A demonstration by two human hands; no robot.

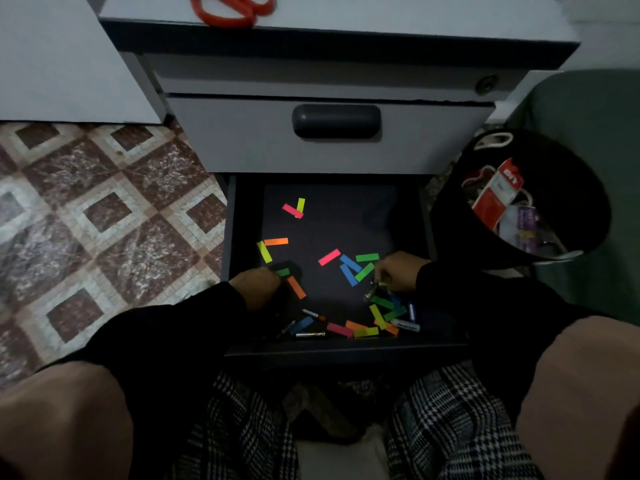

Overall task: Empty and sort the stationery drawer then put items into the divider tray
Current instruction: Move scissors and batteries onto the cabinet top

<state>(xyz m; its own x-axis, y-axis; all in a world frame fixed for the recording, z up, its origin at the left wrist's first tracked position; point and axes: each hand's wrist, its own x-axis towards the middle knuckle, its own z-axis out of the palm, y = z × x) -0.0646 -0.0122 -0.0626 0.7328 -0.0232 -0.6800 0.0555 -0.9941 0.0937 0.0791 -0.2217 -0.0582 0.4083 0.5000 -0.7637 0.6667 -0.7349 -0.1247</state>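
Observation:
The bottom drawer (242,348) of a grey cabinet is pulled out below me. Several bright paper strips (329,257) in pink, yellow, orange, green and blue lie scattered on its dark floor. Several small batteries (310,335) lie near its front wall. My left hand (256,287) reaches into the front left of the drawer, its fingertips at a green strip (283,272); its grip is hidden. My right hand (401,271) is at the right side, its fingers curled around small metallic batteries (375,289).
A black bucket (568,258) to the right of the drawer holds a red-and-white packet (498,192) and other stationery. Red scissors (232,10) lie on top of the cabinet. The drawer above (336,133) is closed. Patterned tile floor (104,216) lies to the left.

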